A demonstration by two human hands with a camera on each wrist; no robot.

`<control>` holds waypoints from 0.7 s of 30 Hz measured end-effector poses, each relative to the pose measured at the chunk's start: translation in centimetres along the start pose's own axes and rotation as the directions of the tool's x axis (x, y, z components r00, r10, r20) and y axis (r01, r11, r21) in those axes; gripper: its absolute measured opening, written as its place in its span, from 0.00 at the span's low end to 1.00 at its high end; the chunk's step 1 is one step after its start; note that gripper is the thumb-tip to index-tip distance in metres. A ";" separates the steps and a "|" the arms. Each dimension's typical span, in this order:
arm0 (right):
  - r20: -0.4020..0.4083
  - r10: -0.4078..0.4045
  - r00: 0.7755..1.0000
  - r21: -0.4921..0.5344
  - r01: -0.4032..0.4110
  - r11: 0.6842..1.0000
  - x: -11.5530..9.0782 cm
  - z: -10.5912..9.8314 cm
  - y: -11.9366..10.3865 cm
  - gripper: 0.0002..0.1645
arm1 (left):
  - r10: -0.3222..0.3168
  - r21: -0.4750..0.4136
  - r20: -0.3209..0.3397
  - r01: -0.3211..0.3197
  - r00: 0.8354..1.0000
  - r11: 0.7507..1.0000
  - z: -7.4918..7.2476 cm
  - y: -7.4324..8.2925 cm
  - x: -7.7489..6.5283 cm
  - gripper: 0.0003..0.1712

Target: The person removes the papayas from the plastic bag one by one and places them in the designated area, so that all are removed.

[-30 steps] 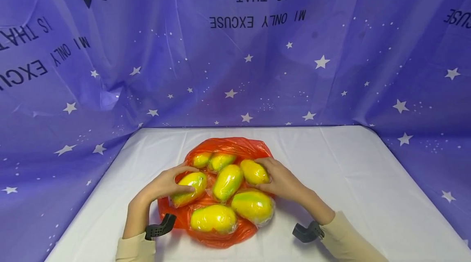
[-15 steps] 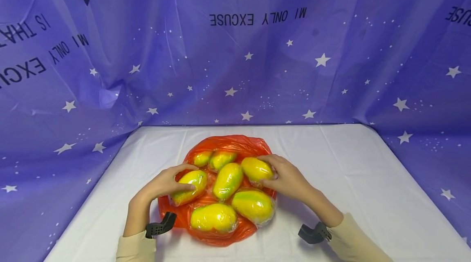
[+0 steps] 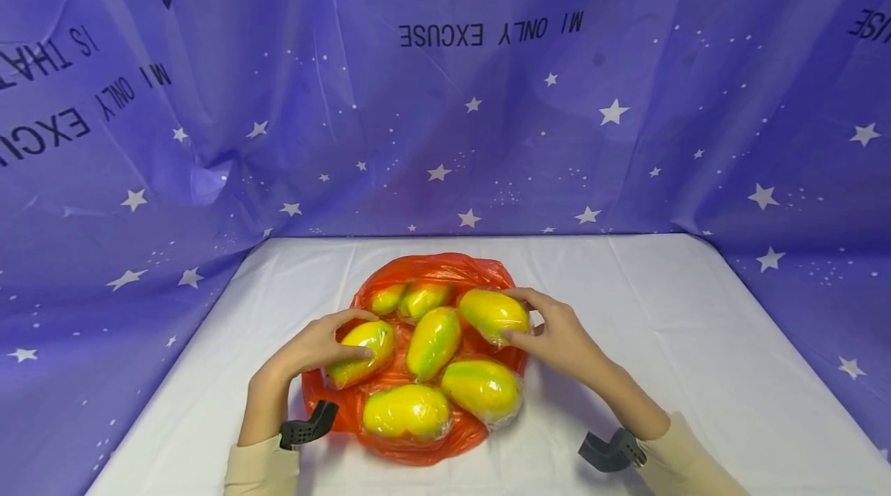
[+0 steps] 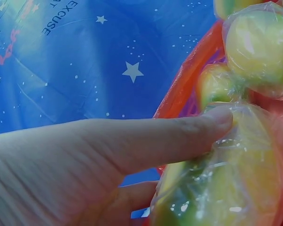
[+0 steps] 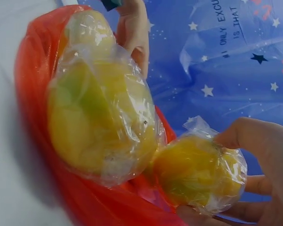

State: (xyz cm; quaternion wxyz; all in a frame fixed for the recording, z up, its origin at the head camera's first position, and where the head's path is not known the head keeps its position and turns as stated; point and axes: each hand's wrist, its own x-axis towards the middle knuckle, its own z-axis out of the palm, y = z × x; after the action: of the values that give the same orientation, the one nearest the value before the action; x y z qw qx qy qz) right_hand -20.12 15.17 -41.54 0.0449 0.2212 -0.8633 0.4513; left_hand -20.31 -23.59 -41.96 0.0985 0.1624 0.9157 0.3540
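Several yellow-green mangoes in clear film lie in a spread red plastic bag (image 3: 418,453). My right hand (image 3: 560,337) grips one mango (image 3: 493,312) at the bag's right side, thumb on the near side and fingers on the far side; in the right wrist view this mango (image 5: 188,172) sits between thumb and fingers. My left hand (image 3: 313,345) holds another mango (image 3: 365,349) at the bag's left side. In the left wrist view the thumb lies along the wrapped top of that mango (image 4: 240,174); most of the left fingers are hidden behind it.
A middle mango (image 3: 433,341) lies between the hands, and a front mango (image 3: 407,412) and a front-right mango (image 3: 482,390) sit nearer me. Small mangoes (image 3: 423,299) rest under the bag's raised far rim. The white-covered table (image 3: 668,341) ends at a purple star-printed curtain (image 3: 445,109).
My right hand has moved to the right and slightly up with its mango, which looks larger and more exposed now. The left hand and its mango have stayed in place.
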 end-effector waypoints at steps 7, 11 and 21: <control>-0.023 0.029 0.999 0.043 -0.028 0.999 -0.9 -0.4 -0.1 0.32 | -0.009 -0.015 -0.001 0.009 1.000 1.000 0.0 -0.1 0.0 0.30; -0.042 0.039 0.998 0.081 -0.036 0.996 -1.6 -0.9 0.0 0.31 | -0.008 -0.018 0.002 0.008 1.000 1.000 0.1 -0.1 0.0 0.29; -0.147 0.008 0.989 -0.026 -0.012 1.000 -2.1 -2.3 0.1 0.32 | 0.008 -0.039 0.009 -0.007 1.000 0.999 0.1 -0.1 0.1 0.29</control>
State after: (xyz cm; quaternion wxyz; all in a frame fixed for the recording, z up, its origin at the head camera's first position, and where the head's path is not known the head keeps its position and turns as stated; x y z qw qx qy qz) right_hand -18.49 17.73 -40.87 0.1091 0.1822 -0.8648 0.4551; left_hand -20.39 -23.52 -42.11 0.1045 0.1654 0.9075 0.3716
